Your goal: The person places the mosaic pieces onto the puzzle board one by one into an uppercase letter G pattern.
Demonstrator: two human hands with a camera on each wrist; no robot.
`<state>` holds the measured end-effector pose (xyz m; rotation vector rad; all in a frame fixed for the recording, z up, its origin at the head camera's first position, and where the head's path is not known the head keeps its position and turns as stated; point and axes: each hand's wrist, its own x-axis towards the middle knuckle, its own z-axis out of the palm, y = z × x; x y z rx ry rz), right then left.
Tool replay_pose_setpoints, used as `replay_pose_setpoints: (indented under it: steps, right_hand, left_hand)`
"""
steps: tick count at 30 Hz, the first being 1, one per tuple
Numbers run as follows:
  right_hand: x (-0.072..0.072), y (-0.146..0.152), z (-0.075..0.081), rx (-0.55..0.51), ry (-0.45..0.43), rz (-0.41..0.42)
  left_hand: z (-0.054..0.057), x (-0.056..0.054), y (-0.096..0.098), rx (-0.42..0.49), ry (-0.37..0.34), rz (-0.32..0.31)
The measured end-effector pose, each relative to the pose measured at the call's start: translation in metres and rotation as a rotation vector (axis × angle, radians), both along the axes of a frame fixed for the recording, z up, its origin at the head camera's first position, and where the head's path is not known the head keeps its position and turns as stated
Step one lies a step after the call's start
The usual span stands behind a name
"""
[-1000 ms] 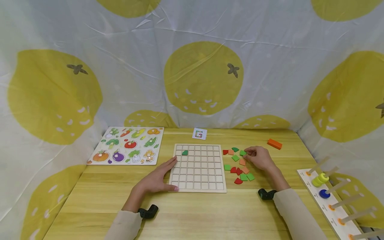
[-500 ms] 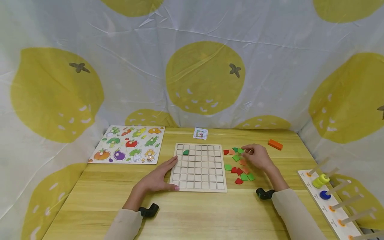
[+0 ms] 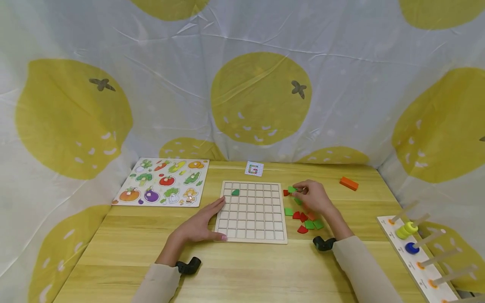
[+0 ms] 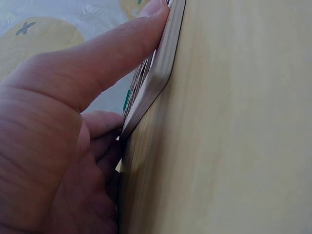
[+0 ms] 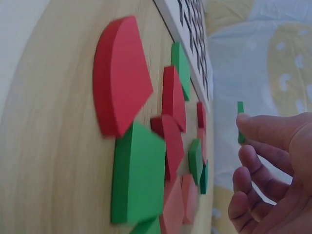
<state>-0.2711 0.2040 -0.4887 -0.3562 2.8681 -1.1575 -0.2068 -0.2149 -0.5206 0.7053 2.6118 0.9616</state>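
My left hand rests against the left side of a wooden grid board, fingers stretched along the edge and thumb on the near-left corner. In the left wrist view the thumb presses on the board's edge. One dark green tile with a rounded corner sits in a cell near the board's upper left. Right of the board, thumb and index finger of my right hand pinch a light green tile, raised over the loose pieces. Red fan-shaped tiles and green square tiles lie below.
A small card with a letter G pattern lies behind the board. To the left is a vegetable puzzle board. An orange block lies at the back right, and a peg stand with rings runs along the right edge.
The right hand has picked the light green tile from the pile's far side and moved left with it, toward the board. My left hand stays at the board's edge.
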Motion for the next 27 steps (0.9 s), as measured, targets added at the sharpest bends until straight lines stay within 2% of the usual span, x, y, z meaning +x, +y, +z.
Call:
replay_pose_setpoints:
  steps: [5, 10, 16, 20, 27]
  right_hand:
    - [-0.003, -0.017, 0.000, -0.021, 0.010, 0.027]
    - [-0.006, -0.040, 0.002, -0.053, -0.028, 0.031]
    - [-0.013, -0.068, 0.002, -0.034, -0.010, 0.085]
    - [-0.018, -0.085, -0.001, -0.039, -0.006, 0.115]
    - [-0.019, -0.110, -0.009, -0.074, -0.054, 0.125]
  left_hand:
    - [0.000, 0.000, 0.000, -0.001, -0.002, 0.003]
    - [0.000, 0.001, 0.000, -0.003, 0.001, 0.005]
    - [-0.001, 0.001, 0.001, -0.002, 0.001, 0.008]
    - [0.000, 0.001, 0.001, 0.008, 0.014, 0.004]
    - [0.001, 0.001, 0.000, 0.007, 0.003, -0.007]
